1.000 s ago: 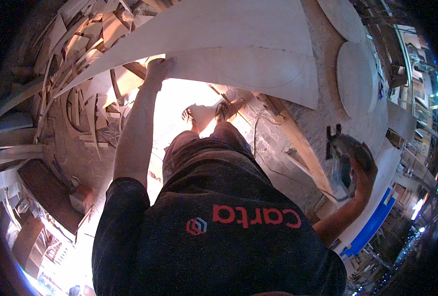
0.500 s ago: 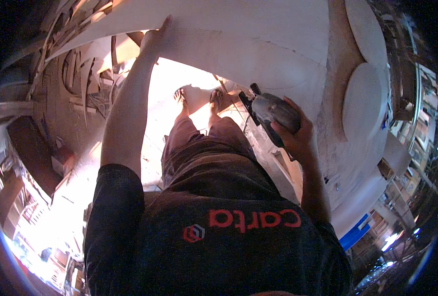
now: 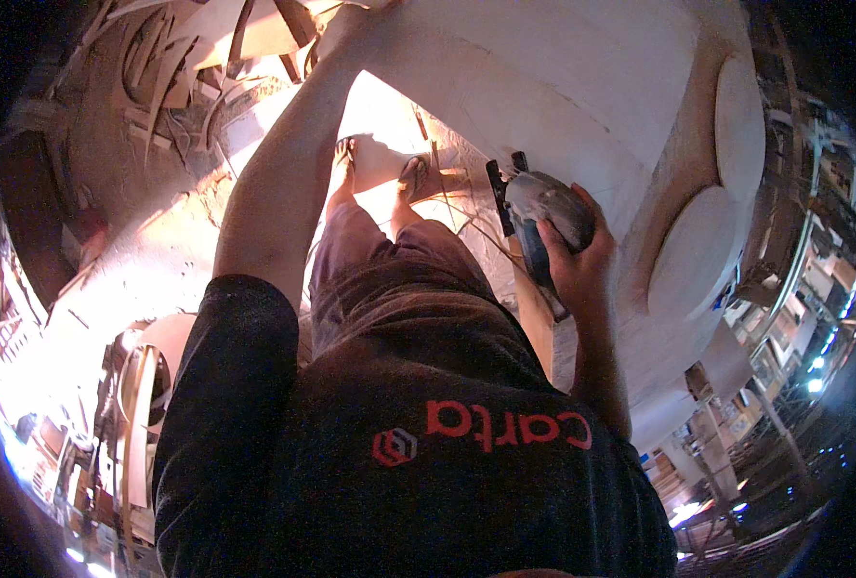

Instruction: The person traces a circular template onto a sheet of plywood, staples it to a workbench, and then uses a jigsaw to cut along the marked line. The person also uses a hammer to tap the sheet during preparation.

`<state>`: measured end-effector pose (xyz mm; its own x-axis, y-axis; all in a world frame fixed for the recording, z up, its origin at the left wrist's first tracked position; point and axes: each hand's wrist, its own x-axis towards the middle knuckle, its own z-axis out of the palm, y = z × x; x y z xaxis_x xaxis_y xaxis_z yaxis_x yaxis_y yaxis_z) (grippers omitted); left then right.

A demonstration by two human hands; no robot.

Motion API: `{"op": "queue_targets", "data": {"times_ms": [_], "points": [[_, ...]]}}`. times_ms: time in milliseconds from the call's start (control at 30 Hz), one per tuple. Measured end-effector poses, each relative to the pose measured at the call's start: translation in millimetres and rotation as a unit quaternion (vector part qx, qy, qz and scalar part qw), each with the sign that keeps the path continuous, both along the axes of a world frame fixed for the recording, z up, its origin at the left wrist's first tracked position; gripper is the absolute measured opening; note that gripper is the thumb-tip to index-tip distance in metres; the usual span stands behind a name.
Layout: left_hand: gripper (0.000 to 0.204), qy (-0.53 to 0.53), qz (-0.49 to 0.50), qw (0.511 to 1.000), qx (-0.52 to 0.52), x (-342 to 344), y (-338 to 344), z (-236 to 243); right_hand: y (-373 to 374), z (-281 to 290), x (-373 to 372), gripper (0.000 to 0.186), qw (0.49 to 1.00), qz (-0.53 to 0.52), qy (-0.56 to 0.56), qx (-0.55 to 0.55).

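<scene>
My right hand [image 3: 580,258] is wrapped round the body of a dusty grey power tool, apparently a jigsaw [image 3: 551,207], with a black plate at its left end. The tool is at the near edge of a large pale board [image 3: 543,96]; whether it touches the board I cannot tell. My left arm [image 3: 288,178] stretches forward to the board's far left corner. Only part of my left hand [image 3: 365,4] shows at the upper rim of the picture, and its fingers are hidden.
Two rounded pale pieces [image 3: 693,250] lie on the right part of the board. Curved wood offcuts [image 3: 172,72] are heaped at the far left. A cord [image 3: 481,226] hangs near my legs. Strong light falls on the floor [image 3: 148,260] at left.
My view has shifted, and the board sits turned in it. My left hand has slid up to the picture's rim, its fingers no longer visible. The right hand still grips the tool.
</scene>
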<state>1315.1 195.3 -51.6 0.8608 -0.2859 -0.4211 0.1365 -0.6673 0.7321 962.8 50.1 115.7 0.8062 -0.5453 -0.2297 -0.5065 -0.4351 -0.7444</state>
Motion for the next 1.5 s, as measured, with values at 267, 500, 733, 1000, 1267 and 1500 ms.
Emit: {"op": "queue_targets", "data": {"times_ms": [267,500,733,1000,1267,1500], "points": [[0.07,0.162,0.088,0.983,-0.014,-5.6,-3.0,16.2,-0.5,14.3,8.7,0.051,0.999,0.016,0.051,-0.006],[0.072,0.053,0.047,0.994,0.086,-3.0,-4.9,-4.7,-0.9,20.3,12.0,0.052,0.996,0.03,0.081,-0.029],[0.071,0.044,0.011,0.998,0.04,-9.2,2.1,16.0,-6.9,21.0,14.5,0.054,0.994,0.072,0.068,-0.053],[0.061,-0.016,-0.03,0.999,0.028,-3.5,3.2,-7.7,-17.8,18.4,11.9,0.056,0.992,0.096,0.068,-0.05],[0.046,-0.312,-0.383,0.835,0.243,3.7,1.9,-24.3,-15.3,26.8,23.6,0.055,0.988,0.123,0.065,-0.065],[0.051,-0.053,-0.078,0.995,0.018,2.7,1.6,-14.4,-18.8,29.8,26.0,0.055,0.984,0.143,0.066,-0.078]]}}
